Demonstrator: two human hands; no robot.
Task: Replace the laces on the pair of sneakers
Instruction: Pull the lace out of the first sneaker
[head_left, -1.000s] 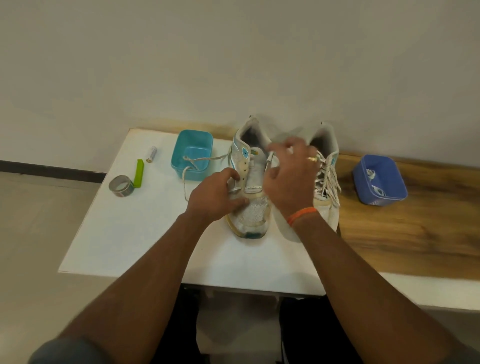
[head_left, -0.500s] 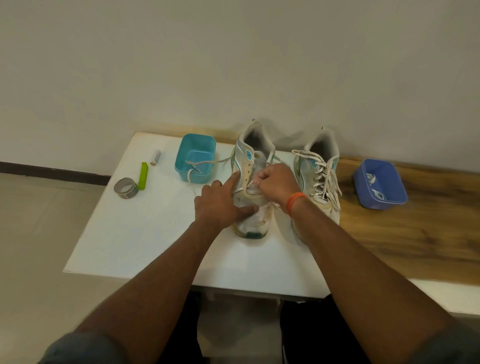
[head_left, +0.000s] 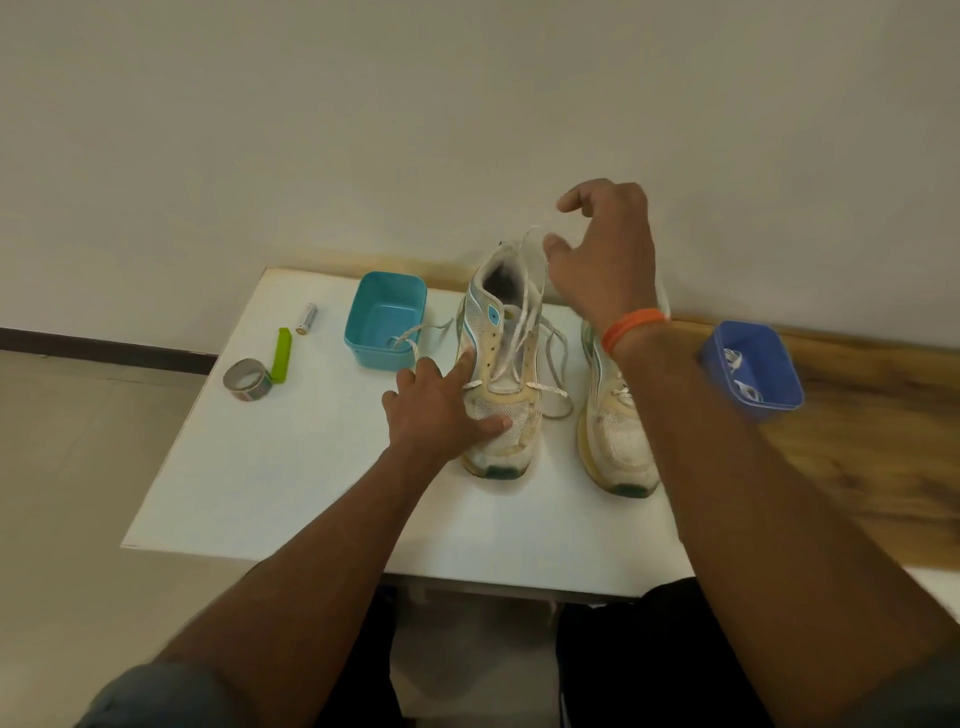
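White sneaker under left hand; no writing legible

We see a white table against the wall, and along its far edge a battery, a green clip touching a roll of tape, and a teal tub. Two sneakers stand side by side mid-table, toes toward the near edge. Right of it, a wooden top carries a blue tub.
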